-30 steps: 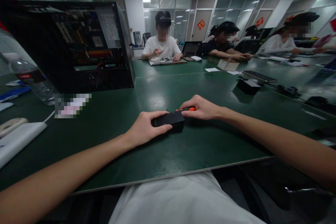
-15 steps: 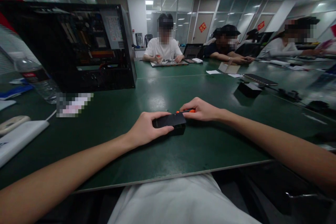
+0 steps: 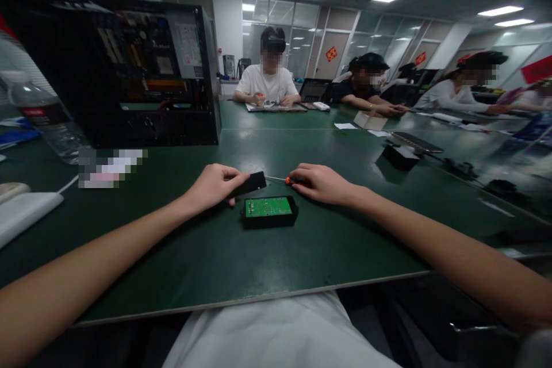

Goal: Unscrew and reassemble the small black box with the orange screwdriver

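Note:
Between my forearms a small black plastic box [image 3: 269, 221] lies uncovered on the green table [image 3: 207, 264]. A green circuit board [image 3: 269, 206] fills its top. My left hand [image 3: 212, 187] is closed on the flat black cover [image 3: 254, 182], holding it behind and left of the box. Beyond the box to the right, my right hand [image 3: 317, 183] wraps round the orange and black handle of a screwdriver [image 3: 287, 180]. Its thin metal shaft points left, and the tip ends close to the cover; I cannot tell whether they touch.
An opened computer case [image 3: 159, 126] stands at the back left beside a plastic bottle [image 3: 47, 118]. A white power strip [image 3: 30, 213] lies at the left. Right of centre sit a black box [image 3: 399, 157] and a small carton [image 3: 371, 120]. Across the table a person [image 3: 271, 83] works.
My left hand has lifted the cover off the box and moved it left and back, exposing the circuit board. My right hand has shifted slightly, still holding the screwdriver, whose shaft now shows.

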Available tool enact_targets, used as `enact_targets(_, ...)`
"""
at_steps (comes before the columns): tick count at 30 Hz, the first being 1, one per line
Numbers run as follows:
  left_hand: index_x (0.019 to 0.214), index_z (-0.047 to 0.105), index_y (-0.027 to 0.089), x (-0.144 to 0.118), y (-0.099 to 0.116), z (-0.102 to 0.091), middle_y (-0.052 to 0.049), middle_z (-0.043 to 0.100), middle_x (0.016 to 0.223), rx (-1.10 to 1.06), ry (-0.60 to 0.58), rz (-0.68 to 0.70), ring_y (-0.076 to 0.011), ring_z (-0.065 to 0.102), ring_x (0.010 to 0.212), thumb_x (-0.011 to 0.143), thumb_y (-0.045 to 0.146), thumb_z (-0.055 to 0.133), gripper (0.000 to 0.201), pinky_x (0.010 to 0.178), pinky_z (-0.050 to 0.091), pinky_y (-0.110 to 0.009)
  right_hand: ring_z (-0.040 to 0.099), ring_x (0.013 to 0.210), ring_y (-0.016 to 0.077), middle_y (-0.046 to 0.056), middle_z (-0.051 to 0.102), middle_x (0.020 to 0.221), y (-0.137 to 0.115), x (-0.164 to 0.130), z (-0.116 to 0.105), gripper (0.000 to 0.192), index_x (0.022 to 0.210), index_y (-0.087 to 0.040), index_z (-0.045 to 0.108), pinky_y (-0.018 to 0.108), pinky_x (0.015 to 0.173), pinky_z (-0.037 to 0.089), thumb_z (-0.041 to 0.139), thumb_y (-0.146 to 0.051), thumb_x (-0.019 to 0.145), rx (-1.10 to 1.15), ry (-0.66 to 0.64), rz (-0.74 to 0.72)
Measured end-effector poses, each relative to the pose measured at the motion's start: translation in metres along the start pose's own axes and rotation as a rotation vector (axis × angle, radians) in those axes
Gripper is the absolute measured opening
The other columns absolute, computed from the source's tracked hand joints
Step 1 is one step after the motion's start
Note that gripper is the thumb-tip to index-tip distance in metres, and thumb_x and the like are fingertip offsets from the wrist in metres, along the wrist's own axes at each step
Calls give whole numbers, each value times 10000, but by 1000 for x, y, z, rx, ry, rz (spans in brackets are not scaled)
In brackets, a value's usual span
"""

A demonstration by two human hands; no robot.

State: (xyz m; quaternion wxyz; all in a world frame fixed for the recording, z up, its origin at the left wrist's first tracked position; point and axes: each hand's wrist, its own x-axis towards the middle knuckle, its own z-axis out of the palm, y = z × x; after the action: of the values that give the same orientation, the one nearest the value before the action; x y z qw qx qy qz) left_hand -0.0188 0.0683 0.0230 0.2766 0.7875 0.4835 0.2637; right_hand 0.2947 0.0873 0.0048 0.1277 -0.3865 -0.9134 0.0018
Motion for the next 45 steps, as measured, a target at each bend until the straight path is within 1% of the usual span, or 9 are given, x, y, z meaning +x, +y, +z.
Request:
enact_targets(7,1028,801,173,3,-2,0,-92,799,1014,222,62,140,-267,723,907,891,446,641,345,793,502,-302,612,1144,239,143,653,1249,-27,-3,-7,445,1288,-178,613,412,994,484,386,-469,1040,141,168,-139)
enact_targets(11,972,790,171,0,3,3,-71,789,928,184,87,132,-242,703,824,910,456,596,351,742,481,-287,617,1155,274,163,643,1295,-59,-6,-5,664,1421,-168,501,431,993,497,565,-607,928,224,146,-259)
enact_targets(18,914,708,169,-11,14,16,12,647,588,-34,33,68,-152,557,489,936,517,541,387,520,398,-246,686,1005,235,129,716,1166,-77,-13,-21,540,1384,-184,550,355,878,539,608,-478,935,191,149,-310)
enact_targets(21,957,685,172,-16,19,21,42,564,501,-145,-47,49,-146,533,451,932,526,550,379,496,384,-237,685,1067,251,116,709,1221,-53,-35,-51,496,1339,-216,590,375,917,541,663,-444,904,180,294,-194)
enact_targets(26,1040,686,174,-25,28,30,19,623,607,-230,-101,63,-164,594,578,918,469,592,333,553,417,-240,689,1074,346,126,727,1172,29,-119,-92,526,1303,-246,624,497,892,548,673,-540,869,22,484,401)
enact_targets(31,1079,687,174,-30,33,38,13,626,651,-252,-121,109,-164,583,598,912,388,590,288,558,418,-249,702,872,427,90,737,892,132,-226,-76,457,1038,-321,696,599,747,543,647,-696,781,-216,586,826)
enact_targets(35,1061,657,169,-30,33,38,7,641,688,-263,-128,115,-163,601,618,896,359,604,257,581,438,-255,695,753,411,99,709,813,173,-264,-52,473,926,-311,679,632,701,546,657,-731,710,-187,505,938)
enact_targets(41,1003,627,163,-29,30,38,-14,677,769,-361,-165,97,-174,671,673,881,370,635,241,632,481,-269,593,1196,464,229,647,1247,101,-190,-56,618,1178,-194,617,681,1029,418,554,-709,840,-152,617,714)
enact_targets(45,982,622,170,-31,27,40,-8,679,776,-409,-173,130,-173,690,705,884,347,646,204,662,496,-270,653,1098,254,134,649,1275,-2,-95,-54,463,1189,-221,589,447,930,550,406,-600,997,600,409,364)
